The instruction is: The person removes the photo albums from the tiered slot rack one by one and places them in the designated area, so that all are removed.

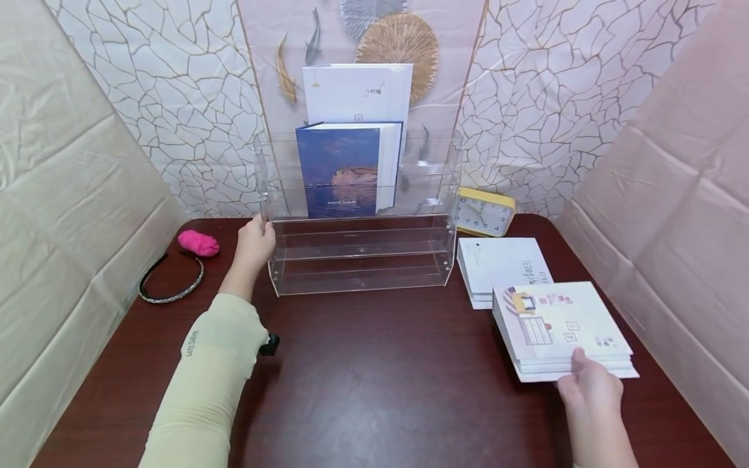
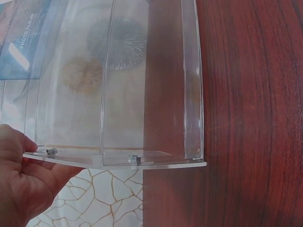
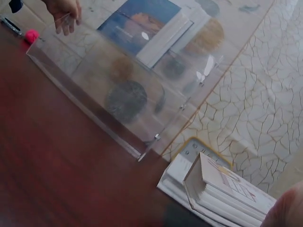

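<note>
A clear acrylic tiered rack (image 1: 359,250) stands at the back of the table. My left hand (image 1: 255,246) grips its left side edge, thumb on one face in the left wrist view. On upper tiers stand a blue photo album (image 1: 339,156) with a cliff-and-sea cover and, behind it, a taller white album (image 1: 342,91). At the right, my right hand (image 1: 592,390) holds a thick white album (image 1: 556,325) with a cartoon cover by its near edge, thumb on top. This album overlaps part of another white album (image 1: 497,260) lying flat.
A yellow-framed clock (image 1: 484,213) leans behind the flat album, right of the rack. Left of the rack lie a pink yarn-like bundle (image 1: 199,243) and a dark headband (image 1: 170,299). Fabric-covered walls (image 1: 661,195) border the table (image 1: 368,383) at the back and sides.
</note>
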Available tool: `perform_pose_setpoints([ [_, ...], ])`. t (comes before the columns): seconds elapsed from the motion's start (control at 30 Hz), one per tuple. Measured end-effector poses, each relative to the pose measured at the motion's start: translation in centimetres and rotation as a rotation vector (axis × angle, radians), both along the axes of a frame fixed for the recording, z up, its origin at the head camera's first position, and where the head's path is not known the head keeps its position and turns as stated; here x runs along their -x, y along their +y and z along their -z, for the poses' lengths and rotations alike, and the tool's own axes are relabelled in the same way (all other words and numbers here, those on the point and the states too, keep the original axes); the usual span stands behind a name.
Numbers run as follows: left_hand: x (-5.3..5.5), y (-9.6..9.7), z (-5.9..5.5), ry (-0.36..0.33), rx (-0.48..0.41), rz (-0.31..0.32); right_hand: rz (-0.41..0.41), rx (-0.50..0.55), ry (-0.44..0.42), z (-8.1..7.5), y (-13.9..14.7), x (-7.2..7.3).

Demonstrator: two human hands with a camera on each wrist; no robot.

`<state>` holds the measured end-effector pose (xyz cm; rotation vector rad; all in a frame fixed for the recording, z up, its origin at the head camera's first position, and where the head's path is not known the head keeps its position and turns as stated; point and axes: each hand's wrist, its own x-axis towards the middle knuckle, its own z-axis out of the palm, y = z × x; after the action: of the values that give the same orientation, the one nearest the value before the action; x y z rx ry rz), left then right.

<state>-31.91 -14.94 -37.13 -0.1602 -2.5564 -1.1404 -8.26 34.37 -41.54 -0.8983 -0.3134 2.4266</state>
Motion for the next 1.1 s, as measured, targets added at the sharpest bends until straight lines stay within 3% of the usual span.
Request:
perform_pose_setpoints([
  [0.27,-0.1,-0.1,-0.1,0.004,0.008,-0.011,-0.09,0.005,-0.074,1.6,-0.9,-1.4],
  [0.5,0.0,0.1,-0.1,0.01,0.012,0.004,-0.21,-0.179,-0.225,1.6,-1.7,-1.7],
  [0.8,0.2,0.2,0.0,0.011,0.013,0.016,-0.262,-0.286,-0.395,1.5,-1.3,-1.4],
  [0.93,0.0,0.2,-0.2,0.001,0.012,0.014,-0.251,-0.261,-0.402,1.2,-1.3,-1.3],
  [1.1,-0.2,0.0,-0.2,-0.002,0.016,0.01,-0.281,-0.21,-0.313,0.7,-1.4,-2.0],
])
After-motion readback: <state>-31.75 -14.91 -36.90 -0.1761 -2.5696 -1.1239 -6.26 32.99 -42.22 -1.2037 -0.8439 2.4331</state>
